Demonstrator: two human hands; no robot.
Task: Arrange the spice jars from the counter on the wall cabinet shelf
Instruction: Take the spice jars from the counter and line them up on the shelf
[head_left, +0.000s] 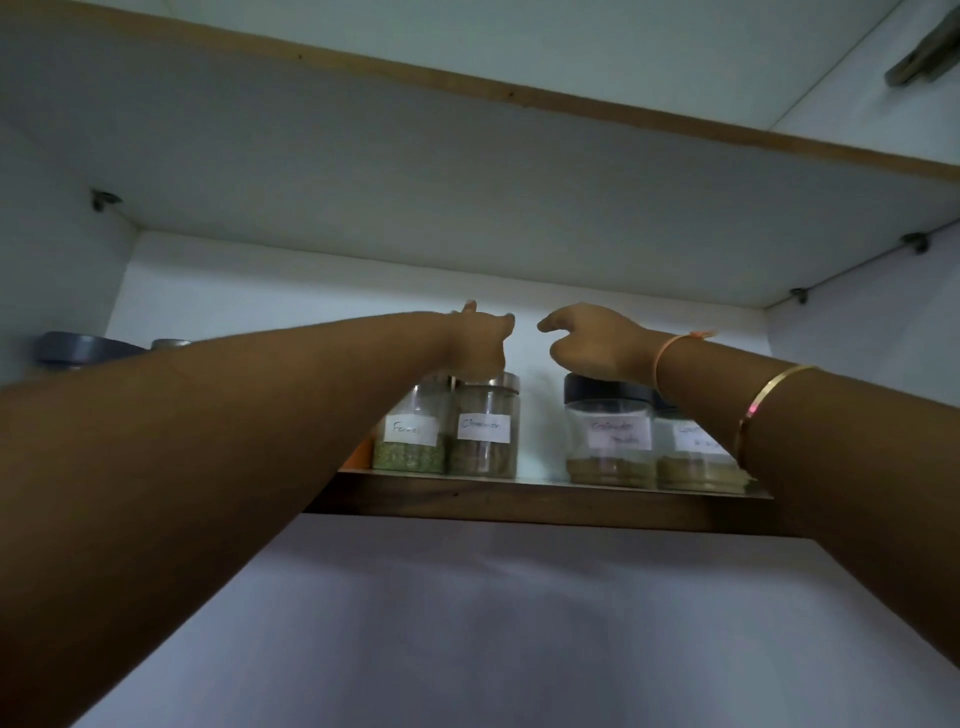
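Note:
Four labelled clear spice jars stand in a row at the front of the wall cabinet shelf (545, 501). Two have steel lids: a fennel jar (410, 441) and next to it a brown-spice jar (484, 441). Two have black lids: a coriander jar (609, 441) and another jar (691, 452), partly hidden by my right forearm. My left hand (480, 343) reaches in from the left, its fingers curled down onto the lid of the brown-spice jar. My right hand (592, 343) lies over the coriander jar's black lid, thumb pointing left; its fingers are hidden behind the hand.
A gap separates the two jar pairs. At the shelf's far left sit a grey-lidded container (83, 351) and a small steel lid (170, 343). Another shelf board (467, 197) hangs close overhead. The cabinet walls close in on both sides.

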